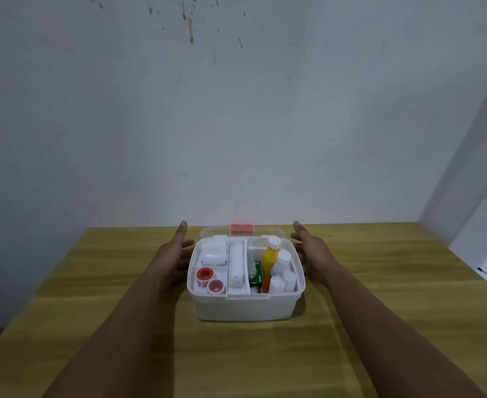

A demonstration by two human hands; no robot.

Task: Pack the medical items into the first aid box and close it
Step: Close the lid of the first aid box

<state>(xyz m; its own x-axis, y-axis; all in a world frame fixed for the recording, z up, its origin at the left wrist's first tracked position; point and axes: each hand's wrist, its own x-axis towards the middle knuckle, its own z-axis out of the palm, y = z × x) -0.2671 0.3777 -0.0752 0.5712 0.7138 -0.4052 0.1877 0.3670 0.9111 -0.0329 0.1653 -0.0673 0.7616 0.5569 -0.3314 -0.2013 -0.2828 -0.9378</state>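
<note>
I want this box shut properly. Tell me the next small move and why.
Probably reach both hands back to the clear lid lying open behind the first aid box and swing it forward. The items already sit inside, and the left hand and right hand flank the box, open.

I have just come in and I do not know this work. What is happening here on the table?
A person is packing a first aid box on a wooden table. The left hand and the right hand reach with straight fingers along its two sides, toward the clear lid lying open behind it. Inside are a yellow bottle, white bottles, bandage rolls and two red tape rolls. The box is not yet closed.
</note>
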